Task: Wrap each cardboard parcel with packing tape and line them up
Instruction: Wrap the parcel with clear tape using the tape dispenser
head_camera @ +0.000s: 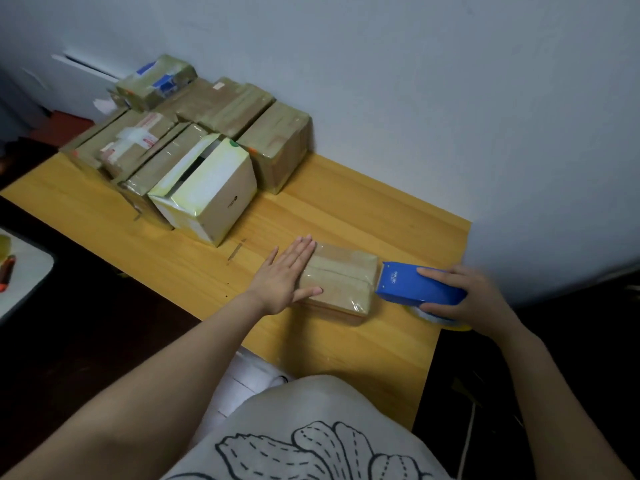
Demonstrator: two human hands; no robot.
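Flat left hand (287, 278) presses parcel (343, 277); right hand (476, 297) grips dispenser (417, 287) by table (346, 209) edge.

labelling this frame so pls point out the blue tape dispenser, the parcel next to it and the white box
blue tape dispenser (420, 287): head view, on its blue top cover
parcel (341, 277): head view, on its taped top face
white box (227, 197): head view, on its front side

A plain home room serving as a packing corner: wooden table (346, 209) against a bare pale wall (415, 81), taped parcels (221, 109) stacked at eleven o'clock.
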